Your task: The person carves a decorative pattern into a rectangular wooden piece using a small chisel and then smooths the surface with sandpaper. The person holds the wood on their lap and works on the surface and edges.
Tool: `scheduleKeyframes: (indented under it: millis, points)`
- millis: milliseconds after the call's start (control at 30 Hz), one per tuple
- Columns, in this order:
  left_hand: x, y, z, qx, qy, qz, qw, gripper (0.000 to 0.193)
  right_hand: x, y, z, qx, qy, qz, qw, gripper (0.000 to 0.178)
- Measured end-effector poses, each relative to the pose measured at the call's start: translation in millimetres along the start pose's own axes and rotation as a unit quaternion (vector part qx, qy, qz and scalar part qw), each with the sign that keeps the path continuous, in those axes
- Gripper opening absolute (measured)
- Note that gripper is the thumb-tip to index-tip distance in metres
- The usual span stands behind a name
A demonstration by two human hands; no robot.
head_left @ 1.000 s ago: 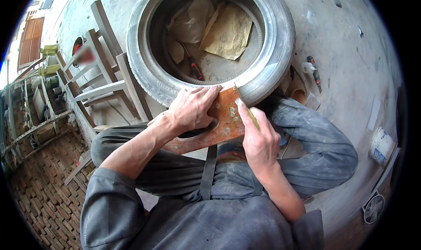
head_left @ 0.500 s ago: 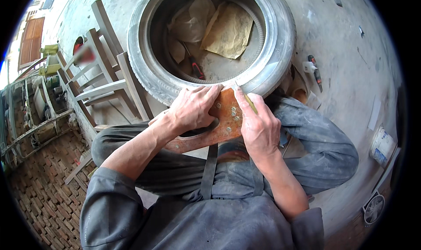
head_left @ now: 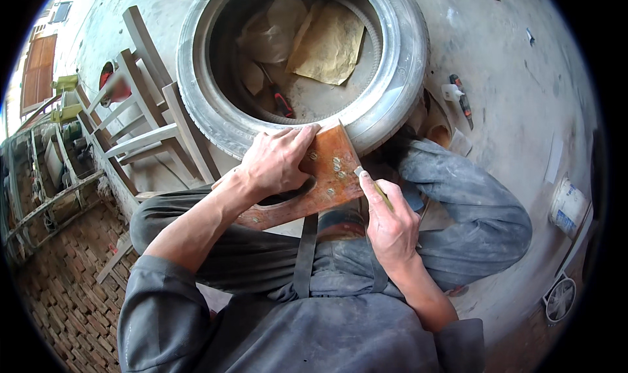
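Wood piece [head_left: 324,183] on lap, long axis left-down to right-up — left hand [head_left: 278,160] flat on top, fingers together; right hand [head_left: 390,226] pinches scraper [head_left: 373,186] at right edge

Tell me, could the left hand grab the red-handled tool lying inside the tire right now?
Probably not right away. The left hand is pressed flat on the reddish wooden piece, and the tire's wall rises between it and the red-handled tool. It would have to let go and reach over.
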State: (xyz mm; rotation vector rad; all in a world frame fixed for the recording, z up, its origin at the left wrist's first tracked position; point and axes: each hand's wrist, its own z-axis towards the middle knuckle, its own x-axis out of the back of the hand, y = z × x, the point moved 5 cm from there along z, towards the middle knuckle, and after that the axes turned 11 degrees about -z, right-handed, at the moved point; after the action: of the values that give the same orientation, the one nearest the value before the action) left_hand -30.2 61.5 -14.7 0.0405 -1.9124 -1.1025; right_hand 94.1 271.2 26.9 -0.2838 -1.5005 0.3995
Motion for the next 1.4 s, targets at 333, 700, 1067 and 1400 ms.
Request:
scheduleKeyframes:
  millis: [333,700,1067,1400]
  points:
    - [-0.1,-2.5,2.3,0.006,-0.011,-0.002,1.000,0.079,-6.8,-0.2,-4.0,-0.008,0.020,-0.005,1.000,0.061]
    - [0.1,-1.7,2.4,-0.005,0.007,-0.007,1.000,0.075,-12.0,1.2,2.1,-0.009,0.041,0.012,0.999,0.059]
    - [-0.9,-2.9,1.2,0.012,-0.010,0.012,1.000,0.081,-9.5,2.7,-7.8,-0.005,0.041,0.011,0.999,0.060]
    - [-1.1,-3.5,1.4,0.006,-0.005,0.011,1.000,0.081,-10.4,3.8,-8.0,-0.012,0.039,0.014,0.999,0.061]
